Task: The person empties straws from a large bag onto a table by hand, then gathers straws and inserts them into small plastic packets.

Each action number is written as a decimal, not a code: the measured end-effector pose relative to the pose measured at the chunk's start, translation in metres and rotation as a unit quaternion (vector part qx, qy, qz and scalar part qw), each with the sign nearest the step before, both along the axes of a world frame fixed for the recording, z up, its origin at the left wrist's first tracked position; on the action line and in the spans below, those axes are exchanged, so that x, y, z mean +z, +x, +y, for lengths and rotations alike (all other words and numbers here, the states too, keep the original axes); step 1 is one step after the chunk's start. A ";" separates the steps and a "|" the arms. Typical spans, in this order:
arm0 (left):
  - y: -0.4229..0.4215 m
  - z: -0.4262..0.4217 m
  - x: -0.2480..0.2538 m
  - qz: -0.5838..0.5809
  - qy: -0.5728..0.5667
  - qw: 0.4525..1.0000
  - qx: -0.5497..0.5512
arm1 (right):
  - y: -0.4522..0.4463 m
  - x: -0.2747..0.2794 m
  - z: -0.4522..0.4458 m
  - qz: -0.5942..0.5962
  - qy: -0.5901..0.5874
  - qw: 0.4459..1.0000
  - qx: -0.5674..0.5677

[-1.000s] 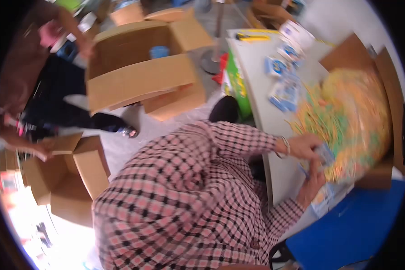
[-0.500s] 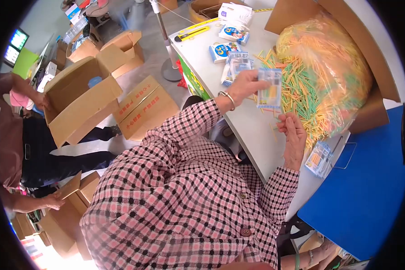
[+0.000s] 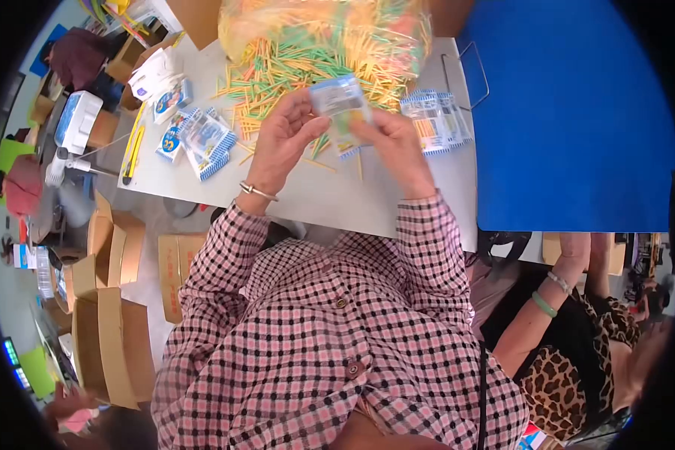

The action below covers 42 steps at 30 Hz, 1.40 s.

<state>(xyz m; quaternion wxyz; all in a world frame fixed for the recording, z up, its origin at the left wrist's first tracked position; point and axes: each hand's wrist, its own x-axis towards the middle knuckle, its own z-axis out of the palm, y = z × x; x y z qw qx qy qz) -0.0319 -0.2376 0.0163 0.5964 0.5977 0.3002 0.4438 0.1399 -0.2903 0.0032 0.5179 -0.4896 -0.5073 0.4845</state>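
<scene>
Over the white table (image 3: 322, 187), my left hand (image 3: 286, 139) grips the left edge of a small clear packet (image 3: 341, 105) with blue trim. My right hand (image 3: 399, 146) pinches the packet's right side, its fingers partly behind it. Just beyond lies a loose pile of orange, yellow and green sticks (image 3: 285, 75), spilling from a large clear bag (image 3: 330, 26). Several striped packets (image 3: 206, 139) lie left of my left hand. More filled packets (image 3: 435, 124) lie to the right of my right hand.
A yellow cutter (image 3: 133, 152) and white wipes packs (image 3: 156, 73) are at the table's left. A blue board (image 3: 570, 120) adjoins its right side. Open cartons (image 3: 112, 345) stand at lower left. A person's arm (image 3: 529, 330) with bracelets is at lower right.
The view has swung to the right, bringing the table to the centre. My right hand, apart from the packet half a second ago, now holds it together with my left hand.
</scene>
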 end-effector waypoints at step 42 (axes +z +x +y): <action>0.155 0.003 -0.089 0.084 0.121 0.986 0.076 | 0.103 -0.023 -0.019 -0.076 0.021 0.967 -0.244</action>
